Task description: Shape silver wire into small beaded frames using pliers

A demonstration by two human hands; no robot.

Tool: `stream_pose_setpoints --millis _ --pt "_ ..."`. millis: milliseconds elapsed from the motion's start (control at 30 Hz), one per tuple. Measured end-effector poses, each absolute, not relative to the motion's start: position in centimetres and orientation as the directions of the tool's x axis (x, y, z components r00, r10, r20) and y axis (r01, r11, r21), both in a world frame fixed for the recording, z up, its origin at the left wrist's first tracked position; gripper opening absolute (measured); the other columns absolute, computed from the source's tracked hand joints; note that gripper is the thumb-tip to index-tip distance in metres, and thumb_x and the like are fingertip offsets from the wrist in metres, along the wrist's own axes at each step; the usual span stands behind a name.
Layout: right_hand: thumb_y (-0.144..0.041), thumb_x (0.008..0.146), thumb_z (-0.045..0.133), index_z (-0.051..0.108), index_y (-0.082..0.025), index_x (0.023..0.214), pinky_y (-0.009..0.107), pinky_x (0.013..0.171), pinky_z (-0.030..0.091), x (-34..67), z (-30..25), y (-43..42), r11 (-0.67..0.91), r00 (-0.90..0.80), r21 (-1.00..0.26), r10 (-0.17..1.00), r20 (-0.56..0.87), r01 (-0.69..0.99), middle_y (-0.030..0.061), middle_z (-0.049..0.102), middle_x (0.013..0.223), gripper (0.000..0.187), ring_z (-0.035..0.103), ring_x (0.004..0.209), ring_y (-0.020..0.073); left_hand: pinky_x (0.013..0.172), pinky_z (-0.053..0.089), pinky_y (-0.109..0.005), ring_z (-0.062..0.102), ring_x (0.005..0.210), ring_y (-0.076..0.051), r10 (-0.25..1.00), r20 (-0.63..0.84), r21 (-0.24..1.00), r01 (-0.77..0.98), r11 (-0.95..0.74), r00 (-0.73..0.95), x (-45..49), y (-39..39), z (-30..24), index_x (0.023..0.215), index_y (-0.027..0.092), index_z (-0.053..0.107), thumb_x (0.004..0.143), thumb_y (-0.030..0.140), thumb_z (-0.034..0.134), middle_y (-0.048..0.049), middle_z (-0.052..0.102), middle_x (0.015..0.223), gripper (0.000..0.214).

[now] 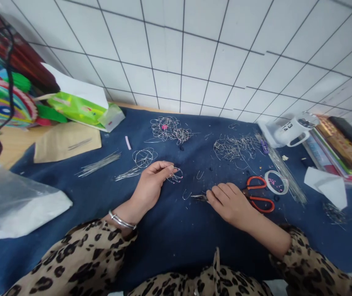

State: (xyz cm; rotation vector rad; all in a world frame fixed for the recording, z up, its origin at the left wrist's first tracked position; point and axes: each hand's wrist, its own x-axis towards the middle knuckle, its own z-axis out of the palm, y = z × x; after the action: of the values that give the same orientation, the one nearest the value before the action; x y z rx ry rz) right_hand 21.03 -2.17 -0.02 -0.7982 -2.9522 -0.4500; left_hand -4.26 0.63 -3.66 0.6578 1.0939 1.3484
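Note:
My left hand (151, 185) rests on the blue cloth (163, 238) and pinches a small looped wire piece with pink beads (176, 176) between its fingertips. My right hand (228, 201) lies to the right with its fingers closed round small pliers (199, 197), whose metal tip points left. Orange-handled scissors (258, 193) lie just beyond the right hand, partly under it. Loose bent wire hooks (199, 175) lie between the two hands.
Wire flower frames (170, 129), a tangle of wire bits (234, 148) and bundles of straight wire (98, 165) lie farther back. A clear dish of pink beads (276, 182), a white mug (295, 129) and books (339, 150) are right. A plastic bag (15, 201) lies left.

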Motion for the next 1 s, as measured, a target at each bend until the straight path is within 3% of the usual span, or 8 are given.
stream_pose_setpoints --millis 433,600,833,1000 --pt "-0.016 0.087 0.047 0.056 -0.015 0.113 0.040 0.084 0.037 20.2 -1.7 -2.0 0.822 -0.896 0.358 0.395 0.202 0.443 0.0097 0.059 0.106 0.027 0.051 0.097 0.0244 0.079 0.045 -0.028 0.063 0.081 -0.015 0.965 -0.236 0.883 -0.439 0.166 -0.111 -4.2 0.7 -3.7 0.081 0.016 0.064 0.070 0.024 0.071 -0.0026 0.066 0.082 0.015" --pt "-0.014 0.086 0.048 0.055 -0.013 0.113 0.037 0.076 0.038 20.3 -1.9 -1.5 0.809 -0.850 0.265 0.486 0.201 0.525 0.0100 0.060 0.100 0.028 0.051 0.089 0.0226 0.079 0.045 -0.028 0.063 0.082 -0.016 0.961 -0.254 0.878 -0.442 0.183 -0.106 -4.3 0.8 -3.8 0.082 0.015 0.065 0.070 0.024 0.071 -0.0033 0.066 0.084 0.016" --pt "-0.026 0.089 0.047 0.059 -0.017 0.102 0.032 0.073 0.036 20.5 -1.0 -0.7 0.677 -0.680 0.065 0.725 0.109 0.733 0.0068 0.060 0.089 0.020 0.049 0.082 0.0188 0.078 0.044 -0.027 0.062 0.082 -0.015 0.961 -0.257 0.879 -0.438 0.189 -0.101 -4.3 0.9 -3.8 0.081 0.015 0.064 0.070 0.022 0.071 -0.0040 0.065 0.091 0.015" --pt "-0.028 0.088 0.048 0.059 -0.017 0.101 0.034 0.072 0.034 19.7 0.2 -1.3 0.690 -0.692 0.057 0.720 0.051 0.721 0.0073 0.058 0.090 0.020 0.047 0.083 0.0205 0.079 0.044 -0.028 0.062 0.082 -0.016 0.961 -0.255 0.879 -0.441 0.183 -0.111 -4.3 0.9 -3.9 0.081 0.015 0.064 0.069 0.021 0.072 -0.0041 0.065 0.090 0.016"
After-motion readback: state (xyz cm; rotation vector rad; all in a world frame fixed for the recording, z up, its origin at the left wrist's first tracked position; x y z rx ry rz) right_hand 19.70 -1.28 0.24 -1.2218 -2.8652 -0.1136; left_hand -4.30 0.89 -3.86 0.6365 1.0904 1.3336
